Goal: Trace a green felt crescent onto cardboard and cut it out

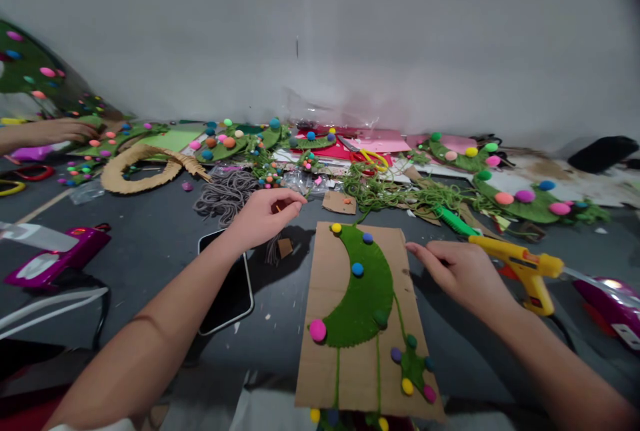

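Minding the phone [233, 297] left of the cardboard [323, 277] seems wise to me, since my left arm [150, 334] crosses over it and could nudge it. The grey yarn [227, 194], left of the cardboard and farther from me, is best kept clear of my fingertips, as loose strands could snag. The green moon [367, 291] lies flat on the cardboard, its pom-poms [357, 269] facing up; I judge it safest to touch it on bare green, so no ball gets knocked loose. Two strings [338, 377] run from it over the cardboard's near edge, and another leads to a small star [413, 367] near the cardboard's right edge; laying these straight should spare me tangles. The yellow glue gun [520, 261] rests right of the cardboard, and its nozzle may be hot, so that side calls for care.

My left hand [265, 221] hangs just off the cardboard's far left corner, fingers loosely bent, thumb and fingertips close together; I cannot tell whether they pinch anything. My right hand [463, 271] is just beside the cardboard's right edge, forefinger reaching toward it, the other fingers curled; whether the tip touches or grips the edge, I cannot tell.
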Action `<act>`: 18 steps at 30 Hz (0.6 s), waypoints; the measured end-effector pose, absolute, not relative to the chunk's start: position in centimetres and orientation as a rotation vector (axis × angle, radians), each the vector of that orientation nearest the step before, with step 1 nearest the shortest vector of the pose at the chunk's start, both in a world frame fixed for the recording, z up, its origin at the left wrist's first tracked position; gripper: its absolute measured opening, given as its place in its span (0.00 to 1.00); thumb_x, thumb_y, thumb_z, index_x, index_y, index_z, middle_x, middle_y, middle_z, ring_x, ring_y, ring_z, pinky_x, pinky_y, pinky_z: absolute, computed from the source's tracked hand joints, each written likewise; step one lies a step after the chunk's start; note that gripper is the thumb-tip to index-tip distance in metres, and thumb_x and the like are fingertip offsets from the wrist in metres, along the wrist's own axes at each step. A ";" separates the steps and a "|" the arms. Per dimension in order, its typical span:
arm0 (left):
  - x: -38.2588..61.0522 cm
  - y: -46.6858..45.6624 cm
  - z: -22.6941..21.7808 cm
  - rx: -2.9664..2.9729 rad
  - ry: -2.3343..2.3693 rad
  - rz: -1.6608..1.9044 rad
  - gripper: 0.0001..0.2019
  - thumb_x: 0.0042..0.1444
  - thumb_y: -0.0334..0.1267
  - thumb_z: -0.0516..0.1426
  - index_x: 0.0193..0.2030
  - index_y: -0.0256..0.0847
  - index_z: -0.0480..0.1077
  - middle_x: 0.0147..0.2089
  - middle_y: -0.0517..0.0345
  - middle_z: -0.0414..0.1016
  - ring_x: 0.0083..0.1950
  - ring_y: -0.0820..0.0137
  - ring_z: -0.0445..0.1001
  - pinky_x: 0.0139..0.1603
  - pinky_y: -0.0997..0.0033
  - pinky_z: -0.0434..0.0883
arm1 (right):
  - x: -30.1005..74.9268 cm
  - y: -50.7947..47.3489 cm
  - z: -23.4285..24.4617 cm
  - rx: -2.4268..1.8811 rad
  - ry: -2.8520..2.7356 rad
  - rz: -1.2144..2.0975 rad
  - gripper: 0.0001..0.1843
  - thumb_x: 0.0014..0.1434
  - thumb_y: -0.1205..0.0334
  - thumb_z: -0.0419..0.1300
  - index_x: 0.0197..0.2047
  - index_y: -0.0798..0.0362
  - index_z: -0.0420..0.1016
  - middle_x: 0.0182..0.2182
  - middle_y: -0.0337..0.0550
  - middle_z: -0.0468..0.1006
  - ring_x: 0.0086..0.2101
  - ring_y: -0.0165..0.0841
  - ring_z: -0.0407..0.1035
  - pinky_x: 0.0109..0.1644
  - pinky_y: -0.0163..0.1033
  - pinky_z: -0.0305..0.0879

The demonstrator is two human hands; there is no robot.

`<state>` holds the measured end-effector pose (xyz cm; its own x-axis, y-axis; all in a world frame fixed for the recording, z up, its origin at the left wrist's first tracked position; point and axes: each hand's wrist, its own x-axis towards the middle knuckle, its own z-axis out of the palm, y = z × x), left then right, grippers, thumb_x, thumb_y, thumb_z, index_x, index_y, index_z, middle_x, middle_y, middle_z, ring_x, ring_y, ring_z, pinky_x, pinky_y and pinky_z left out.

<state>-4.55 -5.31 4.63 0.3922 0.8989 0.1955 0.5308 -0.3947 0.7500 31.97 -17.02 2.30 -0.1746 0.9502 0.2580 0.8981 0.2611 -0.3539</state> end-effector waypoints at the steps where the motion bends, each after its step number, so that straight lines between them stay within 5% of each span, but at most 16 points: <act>1: -4.6 -5.3 4.6 2.060 1.219 0.805 0.14 0.64 0.46 0.60 0.44 0.39 0.82 0.33 0.55 0.82 0.30 0.71 0.74 0.31 0.74 0.69 | 31.9 -17.0 2.3 -1.650 -2.130 0.206 0.35 0.74 0.34 0.50 0.23 0.50 0.65 0.20 0.38 0.70 0.22 0.31 0.61 0.30 0.39 0.53; 3: -4.6 -5.3 4.4 2.055 1.227 0.793 0.14 0.64 0.46 0.60 0.44 0.39 0.83 0.34 0.56 0.82 0.30 0.71 0.73 0.31 0.74 0.68 | 31.9 -17.0 2.3 -1.625 -2.136 0.207 0.36 0.71 0.29 0.51 0.23 0.50 0.66 0.20 0.38 0.70 0.22 0.31 0.61 0.29 0.38 0.53; 6: -4.6 -5.3 4.2 2.051 1.238 0.777 0.14 0.65 0.46 0.59 0.45 0.39 0.83 0.34 0.56 0.82 0.30 0.72 0.73 0.31 0.74 0.68 | 31.9 -16.9 2.2 -1.653 -2.099 0.061 0.43 0.66 0.22 0.51 0.17 0.50 0.52 0.14 0.35 0.57 0.18 0.29 0.51 0.26 0.40 0.45; 10: -4.4 -5.3 4.2 2.055 1.243 0.772 0.15 0.64 0.46 0.59 0.45 0.38 0.83 0.34 0.57 0.81 0.30 0.72 0.72 0.32 0.73 0.68 | 32.0 -16.9 1.9 -1.683 -2.090 -0.026 0.44 0.66 0.22 0.50 0.16 0.50 0.47 0.12 0.35 0.52 0.17 0.29 0.48 0.26 0.41 0.41; 15: -4.3 -5.4 4.4 2.033 1.258 0.757 0.16 0.63 0.47 0.59 0.45 0.38 0.82 0.33 0.57 0.81 0.30 0.71 0.73 0.32 0.72 0.69 | 31.9 -16.8 1.7 -1.628 -2.106 0.288 0.32 0.70 0.29 0.53 0.30 0.49 0.71 0.23 0.38 0.74 0.23 0.31 0.64 0.29 0.37 0.56; 18: -4.2 -5.4 4.5 2.037 1.264 0.742 0.17 0.63 0.48 0.59 0.45 0.38 0.82 0.33 0.56 0.81 0.29 0.71 0.73 0.32 0.72 0.68 | 31.6 -16.9 1.9 -1.679 -2.058 0.344 0.34 0.69 0.27 0.51 0.30 0.49 0.73 0.21 0.36 0.72 0.22 0.31 0.62 0.29 0.38 0.54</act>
